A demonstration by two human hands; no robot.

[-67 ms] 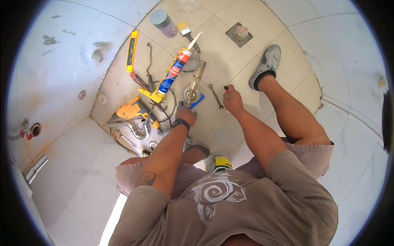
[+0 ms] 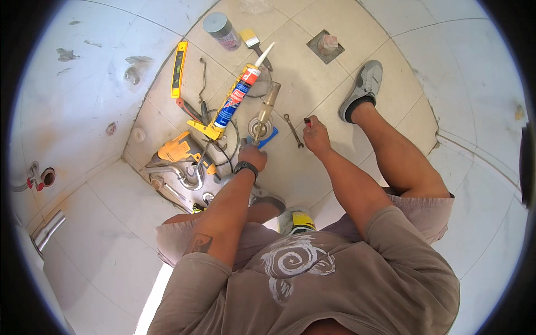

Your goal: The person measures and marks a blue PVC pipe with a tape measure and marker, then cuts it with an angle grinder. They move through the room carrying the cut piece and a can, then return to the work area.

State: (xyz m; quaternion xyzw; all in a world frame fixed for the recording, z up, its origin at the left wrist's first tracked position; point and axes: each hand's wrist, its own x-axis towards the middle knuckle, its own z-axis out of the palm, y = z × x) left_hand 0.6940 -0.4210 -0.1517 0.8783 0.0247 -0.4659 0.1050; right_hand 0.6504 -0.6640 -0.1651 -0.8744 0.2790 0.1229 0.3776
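Observation:
My left hand [image 2: 254, 157], a dark watch on its wrist, is closed round the near end of a dull brass-coloured tube [image 2: 269, 104]. A round metal flange [image 2: 261, 128] sits at the tube's lower part; whether they are one piece I cannot tell. Just right of it a blue piece [image 2: 269, 137] lies partly hidden. My right hand [image 2: 317, 135] is closed on a small red thing with a dark tip [image 2: 307, 122]; the rest of it is inside the fingers. Between the hands a combination wrench [image 2: 293, 132] rests on the tiles. Left of the tube is a yellow caulking gun [image 2: 207, 130] loaded with a sealant cartridge [image 2: 238, 96].
A yellow-and-black power drill [image 2: 181, 148], chrome drain trap [image 2: 190, 177] and cables crowd the left. Beyond are a yellow level [image 2: 179, 70], grey-capped spray can [image 2: 221, 31], paintbrush [image 2: 257, 48] and square floor opening [image 2: 325, 47]. A small tub [image 2: 302, 221] stands between my legs.

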